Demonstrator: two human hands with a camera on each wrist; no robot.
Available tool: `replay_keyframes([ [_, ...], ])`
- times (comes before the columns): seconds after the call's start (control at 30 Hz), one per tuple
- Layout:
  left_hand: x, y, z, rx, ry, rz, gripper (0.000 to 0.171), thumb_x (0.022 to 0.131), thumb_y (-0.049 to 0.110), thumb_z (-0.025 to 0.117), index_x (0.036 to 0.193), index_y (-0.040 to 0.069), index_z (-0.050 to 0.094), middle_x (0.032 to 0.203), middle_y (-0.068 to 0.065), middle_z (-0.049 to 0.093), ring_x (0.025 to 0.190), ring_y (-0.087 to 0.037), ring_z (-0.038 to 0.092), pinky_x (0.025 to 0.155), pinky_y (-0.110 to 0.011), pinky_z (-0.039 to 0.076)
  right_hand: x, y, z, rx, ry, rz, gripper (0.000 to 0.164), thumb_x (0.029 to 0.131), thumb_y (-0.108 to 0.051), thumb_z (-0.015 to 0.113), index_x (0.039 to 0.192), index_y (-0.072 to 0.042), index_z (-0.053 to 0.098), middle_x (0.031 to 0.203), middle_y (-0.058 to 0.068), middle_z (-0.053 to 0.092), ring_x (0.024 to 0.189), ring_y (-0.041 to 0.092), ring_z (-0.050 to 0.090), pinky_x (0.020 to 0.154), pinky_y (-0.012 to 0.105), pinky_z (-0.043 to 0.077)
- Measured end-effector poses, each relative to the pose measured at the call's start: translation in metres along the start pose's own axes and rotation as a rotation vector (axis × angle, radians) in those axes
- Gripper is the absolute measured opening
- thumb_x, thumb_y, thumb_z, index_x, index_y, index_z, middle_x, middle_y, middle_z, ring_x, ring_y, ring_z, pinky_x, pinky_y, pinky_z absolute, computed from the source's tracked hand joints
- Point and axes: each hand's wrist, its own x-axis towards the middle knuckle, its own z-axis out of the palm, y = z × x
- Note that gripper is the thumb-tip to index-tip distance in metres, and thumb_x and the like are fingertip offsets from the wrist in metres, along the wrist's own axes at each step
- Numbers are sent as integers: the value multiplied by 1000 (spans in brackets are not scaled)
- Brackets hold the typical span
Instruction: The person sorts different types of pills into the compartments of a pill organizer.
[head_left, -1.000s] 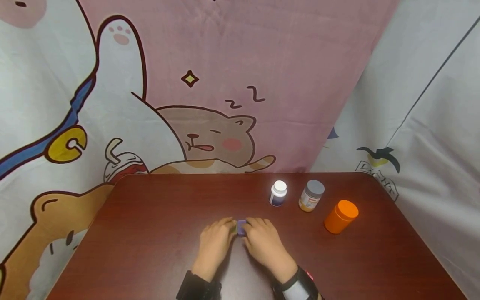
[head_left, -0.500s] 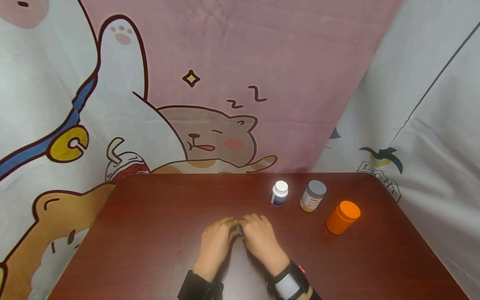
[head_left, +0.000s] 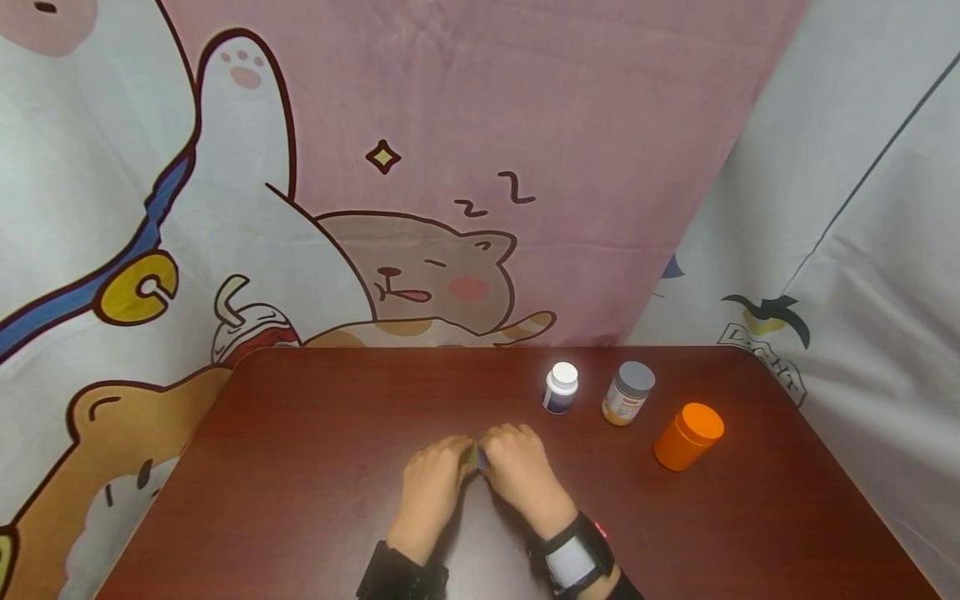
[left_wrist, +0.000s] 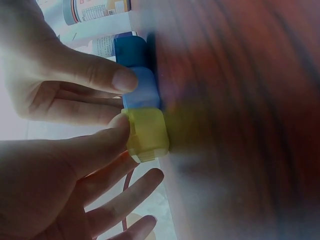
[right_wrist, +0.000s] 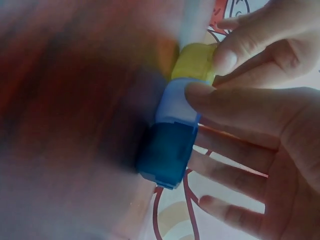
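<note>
In the head view we saw the left grip (head_left: 433, 483) and right grip (head_left: 522, 473) close together over the desk (head_left: 322, 475), a small three-part case (head_left: 481, 458) between them; beyond the right grip, rightward, stood a white bottle (head_left: 560, 388), a grey-lidded jar (head_left: 627, 394) and an orange bottle (head_left: 687, 437). From the left wrist, we saw the left grip pinching the yellow part (left_wrist: 148, 130). From the right wrist, the right grip pinched the blue part (right_wrist: 176, 102), the teal part (right_wrist: 167, 151) away from the left grip.

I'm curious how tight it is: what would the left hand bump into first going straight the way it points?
Past the yellow box it pinches, the left hand would probably meet the right hand first, close by in the head view, though depth is unclear.
</note>
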Motion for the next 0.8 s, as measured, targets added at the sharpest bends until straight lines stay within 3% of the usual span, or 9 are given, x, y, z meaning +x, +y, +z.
replay_keyframes([
  [0.3, 0, -1, 1, 4, 12, -3, 34, 76, 19, 79, 109, 12, 73, 112, -1, 73, 99, -24, 69, 82, -43, 55, 3, 4, -4, 44, -9, -32, 11, 65, -12, 80, 66, -17, 69, 65, -3, 64, 65, 17, 63, 62, 32, 47],
  [0.43, 0, -1, 1, -6, -2, -23, 35, 76, 18, 79, 110, 12, 73, 114, -1, 72, 101, -25, 69, 83, -45, 55, 4, 6, -5, 97, -55, -19, 10, 67, -13, 80, 70, -17, 71, 68, -2, 67, 69, 19, 64, 64, 34, 50],
  [0.63, 0, -2, 2, -10, -8, -29, 35, 76, 19, 80, 109, 13, 73, 113, -1, 73, 100, -25, 69, 82, -45, 55, 8, 10, -9, 232, -166, 60, 4, 80, -14, 75, 82, -18, 76, 73, -3, 69, 70, 20, 66, 58, 34, 50],
  [0.8, 2, -2, 3, -12, -15, -25, 35, 76, 21, 79, 109, 14, 73, 113, 0, 73, 101, -25, 69, 83, -44, 55, 17, 14, -9, 249, -143, 142, 10, 89, -17, 68, 91, -19, 77, 84, -2, 75, 77, 22, 71, 60, 37, 53],
])
